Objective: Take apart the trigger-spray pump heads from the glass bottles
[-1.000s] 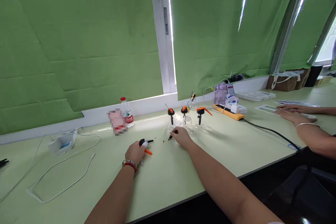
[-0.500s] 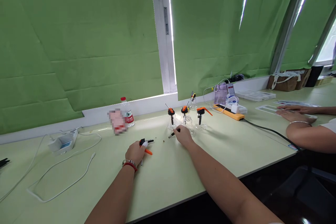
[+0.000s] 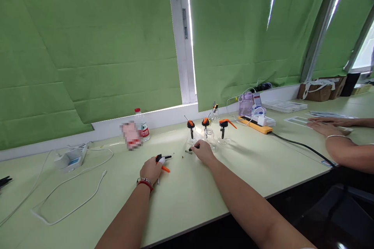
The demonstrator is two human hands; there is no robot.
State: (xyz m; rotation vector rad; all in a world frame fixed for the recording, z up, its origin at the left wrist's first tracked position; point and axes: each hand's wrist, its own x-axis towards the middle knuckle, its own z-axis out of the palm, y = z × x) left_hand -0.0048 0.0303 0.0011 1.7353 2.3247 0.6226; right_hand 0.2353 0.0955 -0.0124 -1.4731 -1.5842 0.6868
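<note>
My left hand [image 3: 150,169] is closed round a black-and-orange bottle head [image 3: 165,169] with an orange lever, a black stub and a thin metal rod. My right hand [image 3: 205,152] pinches a small black tube [image 3: 193,148] just above the table. By the tube's tip lies a small coil spring [image 3: 188,152]. Behind the right hand is an uncapped glass jar [image 3: 209,135]. Around it stand glass jars with similar heads: one at the left [image 3: 191,132], one behind [image 3: 205,123] and one at the right [image 3: 223,132].
Tiny bits [image 3: 182,157] lie between my hands. A water bottle [image 3: 145,126] stands at the back left, near a white charger [image 3: 68,159] and its cable. At the right are an orange power strip [image 3: 257,125], a purple bottle [image 3: 246,104] and another person's arms [image 3: 341,132].
The spring, which was at the end of the black tube, now lies apart from it on the table. My right hand has shifted slightly; the left has stayed put.
</note>
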